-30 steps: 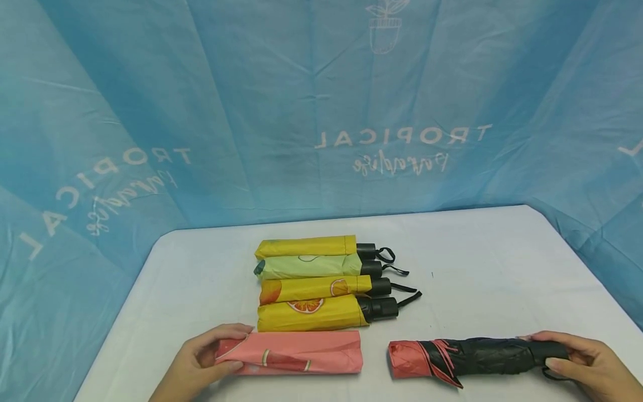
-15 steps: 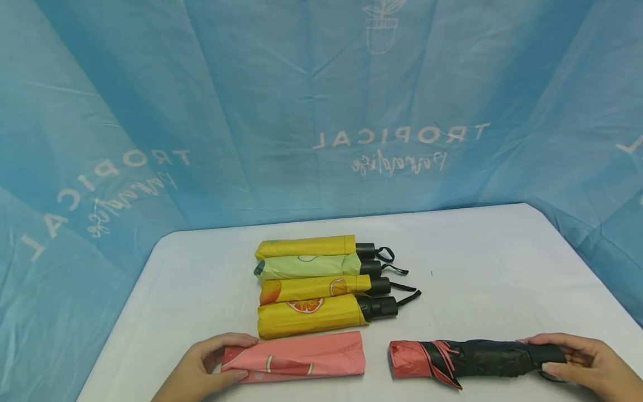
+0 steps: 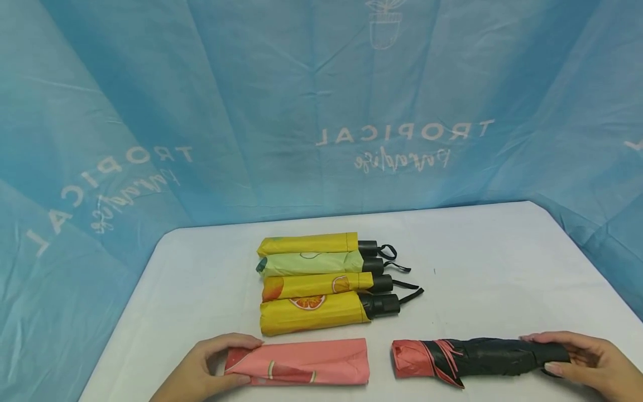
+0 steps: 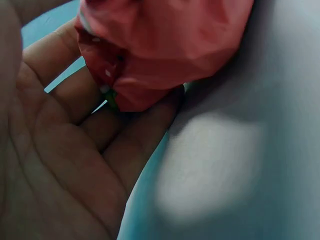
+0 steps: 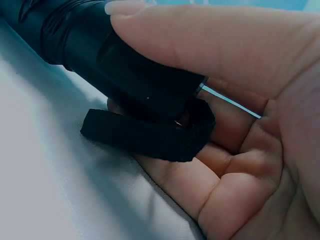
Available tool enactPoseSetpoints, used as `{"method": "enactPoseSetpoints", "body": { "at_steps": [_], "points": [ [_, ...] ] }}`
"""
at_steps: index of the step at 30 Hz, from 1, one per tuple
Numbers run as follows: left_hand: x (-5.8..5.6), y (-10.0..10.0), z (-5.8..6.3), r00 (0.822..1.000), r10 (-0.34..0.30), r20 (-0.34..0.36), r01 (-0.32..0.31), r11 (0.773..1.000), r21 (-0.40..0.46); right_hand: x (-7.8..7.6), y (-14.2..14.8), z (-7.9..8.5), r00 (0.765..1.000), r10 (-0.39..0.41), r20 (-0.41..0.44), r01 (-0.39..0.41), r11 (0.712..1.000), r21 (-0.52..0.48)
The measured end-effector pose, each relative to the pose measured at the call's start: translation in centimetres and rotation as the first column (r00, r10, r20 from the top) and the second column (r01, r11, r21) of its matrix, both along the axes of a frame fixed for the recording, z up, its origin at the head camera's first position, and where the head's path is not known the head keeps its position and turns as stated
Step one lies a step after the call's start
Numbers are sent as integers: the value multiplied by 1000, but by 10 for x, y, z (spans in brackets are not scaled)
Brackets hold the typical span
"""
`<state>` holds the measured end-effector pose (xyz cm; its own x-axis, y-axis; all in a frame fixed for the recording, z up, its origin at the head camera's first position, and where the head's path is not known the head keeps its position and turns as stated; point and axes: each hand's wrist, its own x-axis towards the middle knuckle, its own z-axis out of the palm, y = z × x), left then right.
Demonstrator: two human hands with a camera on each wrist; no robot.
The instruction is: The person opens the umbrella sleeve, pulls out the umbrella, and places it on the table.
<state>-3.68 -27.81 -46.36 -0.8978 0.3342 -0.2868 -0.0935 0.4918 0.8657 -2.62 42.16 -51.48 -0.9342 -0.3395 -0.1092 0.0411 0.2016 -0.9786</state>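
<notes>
In the head view my left hand [image 3: 208, 363] grips the left end of a pink umbrella sleeve [image 3: 344, 362] with a watermelon print. Fingers lie on its far side and the thumb on its near side. In the left wrist view the crumpled sleeve end [image 4: 170, 45] sits between them. To the right, my right hand [image 3: 585, 360] holds a folded black umbrella [image 3: 494, 357] with pink edging by its handle [image 5: 145, 75]. Its pink tip points at the sleeve's right end, a short gap between. A black wrist strap [image 5: 145, 137] hangs from the handle over the fingers.
Behind the sleeve several folded umbrellas lie in a stack of rows: a yellow one [image 3: 311, 244] farthest, a light green one [image 3: 311, 263], then orange-printed yellow ones [image 3: 316, 315]. Their black handles point right. A white cloth [image 3: 502, 268] covers the table; a blue curtain [image 3: 281, 111] hangs behind.
My left hand has drawn the pink sleeve slightly right and towards me, away from the nearest yellow umbrella; it tilted briefly midway. The right hand and black umbrella have hardly moved.
</notes>
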Motion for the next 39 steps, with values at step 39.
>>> {"method": "enactPoseSetpoints", "body": {
  "at_steps": [39],
  "points": [
    [-6, -9, 19, 966, -21, -257, 55, 991, 124, -23, -11, 38, 906, -165, -391, 308, 890, 338]
  ]
}}
